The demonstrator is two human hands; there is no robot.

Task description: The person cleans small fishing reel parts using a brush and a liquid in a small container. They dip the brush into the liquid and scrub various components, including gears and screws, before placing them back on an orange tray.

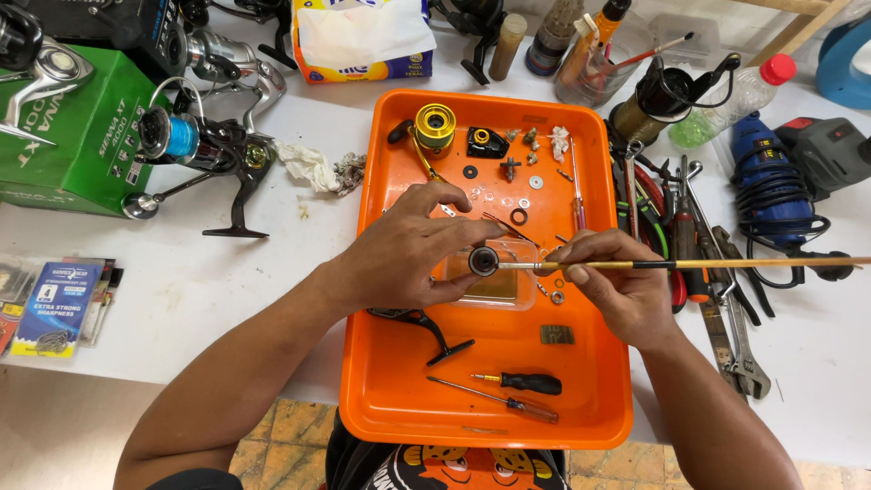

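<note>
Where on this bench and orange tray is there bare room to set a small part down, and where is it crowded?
On the tray, bare patches lie left of the two screwdrivers and right of them, below the brass plate. The table is bare between the reel and left hand. Crowded: the tray's top among small parts, and the tool pile beyond the right hand.

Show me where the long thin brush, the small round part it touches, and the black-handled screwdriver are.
Long thin brush [726, 264]: head view, on its yellowish handle.
Small round part [483, 261]: head view, on its dark face.
Black-handled screwdriver [533, 383]: head view, on its handle.
</note>
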